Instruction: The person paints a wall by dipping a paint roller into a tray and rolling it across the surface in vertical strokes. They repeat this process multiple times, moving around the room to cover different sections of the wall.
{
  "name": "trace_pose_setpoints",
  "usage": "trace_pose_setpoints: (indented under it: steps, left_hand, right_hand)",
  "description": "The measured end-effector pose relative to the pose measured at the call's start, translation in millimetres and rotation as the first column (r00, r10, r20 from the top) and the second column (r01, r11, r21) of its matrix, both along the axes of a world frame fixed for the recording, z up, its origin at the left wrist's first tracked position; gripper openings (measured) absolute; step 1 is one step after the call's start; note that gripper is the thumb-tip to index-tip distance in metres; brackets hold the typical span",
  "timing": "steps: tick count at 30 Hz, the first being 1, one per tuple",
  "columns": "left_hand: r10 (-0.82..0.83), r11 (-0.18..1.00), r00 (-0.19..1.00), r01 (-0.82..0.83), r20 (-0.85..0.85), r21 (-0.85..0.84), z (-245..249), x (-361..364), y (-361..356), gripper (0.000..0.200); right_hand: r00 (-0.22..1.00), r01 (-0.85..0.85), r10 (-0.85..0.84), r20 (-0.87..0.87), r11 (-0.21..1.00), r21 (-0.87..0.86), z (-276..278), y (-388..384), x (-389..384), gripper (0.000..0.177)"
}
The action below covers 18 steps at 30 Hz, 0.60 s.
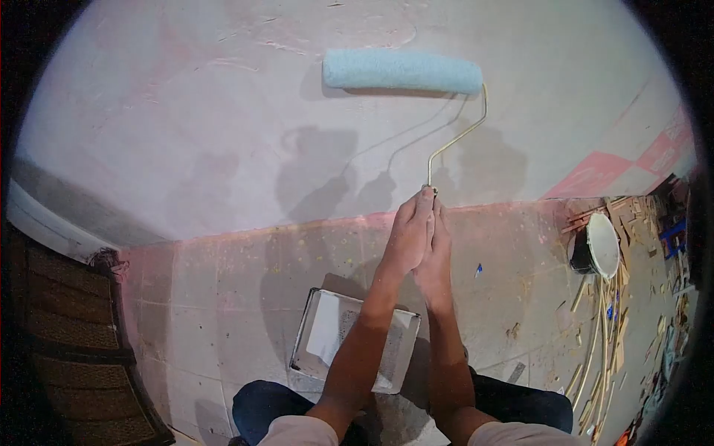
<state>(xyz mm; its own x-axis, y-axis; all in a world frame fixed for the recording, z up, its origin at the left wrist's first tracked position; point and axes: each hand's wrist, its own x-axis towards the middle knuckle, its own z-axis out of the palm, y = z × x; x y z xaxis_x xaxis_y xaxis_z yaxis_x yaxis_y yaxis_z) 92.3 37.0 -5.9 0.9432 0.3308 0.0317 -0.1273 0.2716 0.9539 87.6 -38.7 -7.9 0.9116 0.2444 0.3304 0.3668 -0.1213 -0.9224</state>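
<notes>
Arms: I see both reaching forward from pale sleeves, drawing together toward the hands; dark-clothed knees (271,409) flank them.
Left hand: closed, palm inward, pressed against the other, thumb side up near the base of the wire (455,137).
Right hand: closed alongside it, fingers pointing forward; I have both wrapped on the roller (401,72), its handle hidden inside them.
Tray: on the floor (245,305), the left forearm crossing above the tray (405,338); white shows inside.
Roller: beyond the fingertips, its pale blue sleeve lying crosswise and mostly left of the wire, which bends right to meet its right end.
Bucket: to the right, a white round face on a dark side, the bucket (603,245) near long thin sticks (595,346).
Wall: behind the roller, whitish with pink patches at right; I can't tell whether sleeve and wall (245,111) touch.
</notes>
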Motion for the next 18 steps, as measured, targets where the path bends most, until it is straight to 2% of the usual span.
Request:
trace_pose_setpoints:
  steps: [2,4,8,11,13,15,16,18]
  left_hand:
    - [0.005,1.000,1.000,-0.005,-0.006,-0.015,-9,-2,-1,0.043]
    - [0.015,0.999,1.000,-0.016,-0.024,-0.052,-36,-3,-4,0.043]
    - [0.041,0.983,0.994,-0.059,-0.103,-0.175,-94,-12,-18,0.041]
    - [-0.130,0.949,0.976,0.071,-0.176,-0.308,-150,-21,-14,0.041]
    - [0.058,0.981,0.987,-0.084,-0.150,-0.174,-208,-13,-27,0.041]
    - [0.097,0.977,0.976,-0.130,-0.197,-0.166,-212,-20,-33,0.043]
    - [0.037,0.969,0.964,-0.099,-0.262,-0.226,-210,-29,-31,0.044]
    - [-0.028,0.953,0.939,-0.078,-0.342,-0.292,-218,-36,-33,0.045]
  right_hand:
    - [0.999,0.005,-0.006,0.041,1.000,0.002,-11,1,3,0.046]
    - [0.998,-0.006,0.005,0.057,1.000,0.005,-45,-2,2,0.046]
    - [0.992,-0.033,0.016,-0.128,0.990,-0.138,-90,-19,-11,0.047]
    - [0.986,-0.046,0.013,-0.168,0.980,-0.192,-143,-29,-17,0.050]
    - [0.991,0.019,-0.055,-0.125,0.963,-0.268,-180,-32,-22,0.051]
    - [0.973,-0.020,-0.033,-0.228,0.974,-0.225,-178,-33,-30,0.053]
    - [0.961,-0.037,-0.020,-0.277,0.979,-0.202,-176,-34,-34,0.054]
    - [0.984,-0.047,-0.015,-0.178,0.939,-0.341,-219,-41,-36,0.050]
